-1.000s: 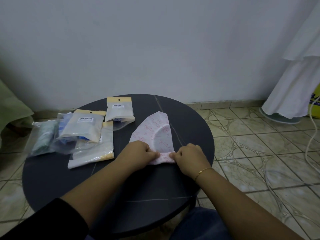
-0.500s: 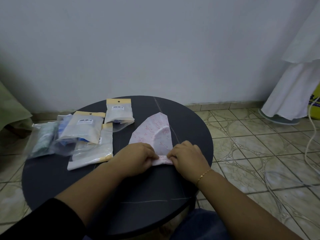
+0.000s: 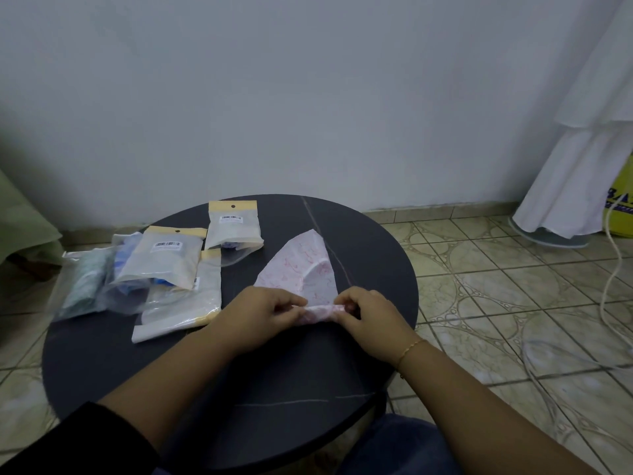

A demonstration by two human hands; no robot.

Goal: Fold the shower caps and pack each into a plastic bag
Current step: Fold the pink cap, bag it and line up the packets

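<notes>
Pink-patterned white shower cap (image 3: 301, 269) lies flat on the round dark tabletop (image 3: 102, 354) in the head view, folded into a wedge with its point toward 12 o'clock and its near edge rolled into a narrow band. Left hand (image 3: 260, 313) pinches the left end of that rolled band, fingers curled round it. Right hand (image 3: 370, 318) pinches the right end the same way, thumb and fingertips closed on the plastic; thin gold bracelet (image 3: 409, 347) on that wrist. Both hands sit near tabletop centre, slightly toward 3 o'clock, with the roll stretched between them. Packed plastic bags with yellow header strips at 10 to 11 o'clock: one bag (image 3: 234, 224) furthest back, just beside the cap's left edge; a second (image 3: 164, 258) overlapping a third flat bag (image 3: 185, 310) that reaches toward the left hand. Clear bag with blue and teal contents (image 3: 92, 282) hangs over the tabletop rim at 9 o'clock. Tiled floor (image 3: 496, 303) to the right, white fabric (image 3: 575, 166) hanging at 2 o'clock, white cord (image 3: 613, 269) on the tiles beneath it. Plain wall (image 3: 308, 97) behind. Dark sleeve (image 3: 68, 440) on the left arm.
</notes>
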